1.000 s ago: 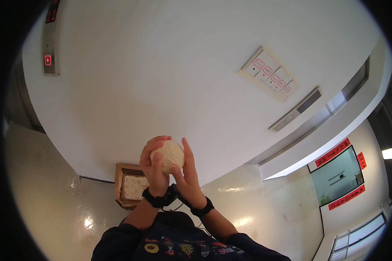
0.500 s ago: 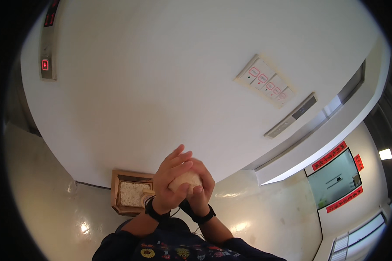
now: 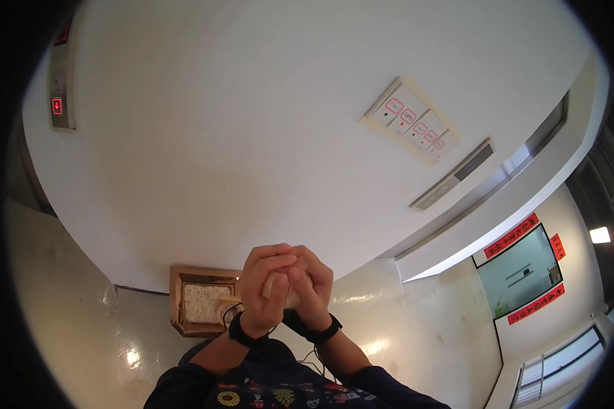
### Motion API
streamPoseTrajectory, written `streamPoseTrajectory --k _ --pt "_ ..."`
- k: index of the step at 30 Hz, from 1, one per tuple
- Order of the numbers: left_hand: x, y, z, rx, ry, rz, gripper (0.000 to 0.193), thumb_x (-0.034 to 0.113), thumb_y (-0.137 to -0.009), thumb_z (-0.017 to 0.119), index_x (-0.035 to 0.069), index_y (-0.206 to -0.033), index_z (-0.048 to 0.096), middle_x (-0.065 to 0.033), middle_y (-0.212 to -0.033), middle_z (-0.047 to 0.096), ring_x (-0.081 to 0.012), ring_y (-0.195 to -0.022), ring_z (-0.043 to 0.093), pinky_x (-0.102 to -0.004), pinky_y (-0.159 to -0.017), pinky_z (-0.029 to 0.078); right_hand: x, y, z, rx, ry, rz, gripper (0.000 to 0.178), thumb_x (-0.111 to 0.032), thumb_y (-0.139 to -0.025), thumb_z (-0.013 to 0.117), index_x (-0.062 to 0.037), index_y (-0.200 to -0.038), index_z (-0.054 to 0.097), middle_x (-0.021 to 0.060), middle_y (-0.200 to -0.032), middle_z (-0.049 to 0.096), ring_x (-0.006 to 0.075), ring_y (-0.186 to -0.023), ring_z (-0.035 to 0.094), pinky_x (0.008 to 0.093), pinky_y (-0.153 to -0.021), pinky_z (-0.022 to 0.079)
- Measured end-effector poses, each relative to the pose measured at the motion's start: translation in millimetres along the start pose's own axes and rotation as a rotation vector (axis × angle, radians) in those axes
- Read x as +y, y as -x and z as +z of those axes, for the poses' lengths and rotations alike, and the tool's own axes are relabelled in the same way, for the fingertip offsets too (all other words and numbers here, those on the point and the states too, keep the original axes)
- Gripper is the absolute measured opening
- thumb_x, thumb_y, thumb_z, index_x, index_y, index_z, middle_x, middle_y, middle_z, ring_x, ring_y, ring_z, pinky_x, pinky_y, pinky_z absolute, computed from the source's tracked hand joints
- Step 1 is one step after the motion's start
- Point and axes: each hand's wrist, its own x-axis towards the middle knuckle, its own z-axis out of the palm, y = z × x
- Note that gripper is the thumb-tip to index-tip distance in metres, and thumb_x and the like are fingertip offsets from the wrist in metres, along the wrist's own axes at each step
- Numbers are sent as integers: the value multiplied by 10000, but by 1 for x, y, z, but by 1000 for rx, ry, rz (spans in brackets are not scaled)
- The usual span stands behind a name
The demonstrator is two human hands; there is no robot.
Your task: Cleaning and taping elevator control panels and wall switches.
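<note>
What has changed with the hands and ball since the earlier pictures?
The left hand and right hand have moved down and slightly right in view, closing around the ball, now mostly covered. Nothing new was grasped or visibly let go. The box stays on the floor; the red button stays lit.

Both forearms rise from the lower edge, the left forearm [image 3: 222,354] slanting up to the right and the right forearm [image 3: 342,356] up to the left, so the wrists stand close together. The left grip [image 3: 258,285] and right grip [image 3: 315,289] are cupped against each other, palms facing inward. Their bent fingers meet at the top, while both thumbs point upward on the near side, close together.
</note>
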Motion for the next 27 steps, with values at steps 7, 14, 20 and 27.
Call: streamPoseTrajectory --k 7,14,20,27 --pt "-30 -15 -9 -29 185 -270 394 206 -837 565 1 -1166 494 -112 -1159 521 -198 -1076 480 -293 -897 393 7 -26 -2 -142 55 82 441 -308 -936 365 -18 -1269 347 108 -1281 375 194 -1166 356 314 -973 285" --pt "-35 -17 -40 -28 308 -544 284 219 -848 506 -27 -954 599 -110 -940 625 -177 -854 600 -279 -740 491 -9 -57 -26 -216 223 148 546 -432 -934 337 -25 -1297 332 128 -1352 350 245 -1287 284 386 -1035 234" --pt "-46 -25 -77 27 157 -372 220 194 -848 518 4 -880 624 -72 -856 630 -137 -794 580 -264 -711 467 5 -119 -83 235 -328 303 245 -248 -921 431 -46 -1027 517 135 -1074 570 245 -1054 511 398 -915 396" --pt "-52 -23 -88 209 48 -410 216 209 -871 527 18 -891 628 -41 -883 627 -93 -808 539 -222 -746 423 4 -171 -99 320 -392 256 178 -211 -865 550 -64 -963 533 54 -791 592 166 -752 559 321 -735 454"
